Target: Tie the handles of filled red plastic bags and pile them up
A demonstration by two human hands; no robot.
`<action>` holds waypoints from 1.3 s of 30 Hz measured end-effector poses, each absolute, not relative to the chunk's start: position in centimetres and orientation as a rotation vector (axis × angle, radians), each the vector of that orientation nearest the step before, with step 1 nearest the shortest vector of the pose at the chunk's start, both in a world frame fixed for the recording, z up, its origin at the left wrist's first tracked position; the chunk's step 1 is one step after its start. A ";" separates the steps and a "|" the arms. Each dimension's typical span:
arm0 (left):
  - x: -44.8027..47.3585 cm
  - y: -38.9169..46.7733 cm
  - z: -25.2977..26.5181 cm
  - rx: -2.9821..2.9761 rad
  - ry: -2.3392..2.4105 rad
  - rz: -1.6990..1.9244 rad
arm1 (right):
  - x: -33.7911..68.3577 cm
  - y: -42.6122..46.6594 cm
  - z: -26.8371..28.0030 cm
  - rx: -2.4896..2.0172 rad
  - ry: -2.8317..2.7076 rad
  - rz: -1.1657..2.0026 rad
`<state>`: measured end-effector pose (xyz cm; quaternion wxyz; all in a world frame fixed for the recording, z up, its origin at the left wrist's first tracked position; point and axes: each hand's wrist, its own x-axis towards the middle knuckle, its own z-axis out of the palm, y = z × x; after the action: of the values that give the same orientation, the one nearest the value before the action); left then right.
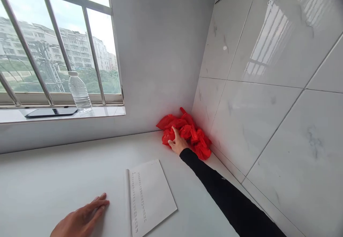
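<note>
A crumpled red plastic bag (191, 131) lies in the far corner of the white counter, against the tiled wall. My right hand (177, 143), in a black sleeve, reaches out and presses on the bag with its fingers in the folds. My left hand (81, 218) rests flat on the counter near the front edge, fingers together, holding nothing. Just to its right lies an open booklet (150, 196) with columns of small print; the hand touches its left page.
A clear water bottle (79, 90) stands on the window sill, with a dark phone (50, 112) lying flat beside it. Glossy marble tiles (268, 97) line the right wall. The barred window (53, 40) looks onto buildings.
</note>
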<state>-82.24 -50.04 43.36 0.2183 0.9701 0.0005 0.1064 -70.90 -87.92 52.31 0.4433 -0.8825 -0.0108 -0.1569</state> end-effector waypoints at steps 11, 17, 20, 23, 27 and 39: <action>-83.5 -52.0 45.5 2.765 -0.070 0.150 | -72.6 -89.3 51.7 -2.106 -0.039 -0.355; -85.0 -56.7 43.9 2.688 -0.762 0.509 | -77.5 -91.6 51.8 -2.133 -0.163 -0.391; -84.8 -57.6 42.7 2.741 -0.771 0.515 | -77.3 -91.5 51.3 -2.247 -0.142 -0.399; -83.7 -56.9 42.2 2.847 -0.752 0.417 | -75.5 -90.4 50.6 -2.354 -0.114 -0.386; -82.5 -55.7 42.6 2.906 -0.664 0.411 | -73.0 -88.8 49.9 -2.393 -0.088 -0.392; -83.4 -54.4 43.0 2.797 -0.634 0.510 | -77.6 -90.5 56.4 -1.914 -0.228 -0.642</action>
<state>-83.37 -54.41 43.03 0.1139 0.9540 -0.2163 0.1738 -77.61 -90.46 56.35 0.5269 -0.8008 -0.0953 -0.2686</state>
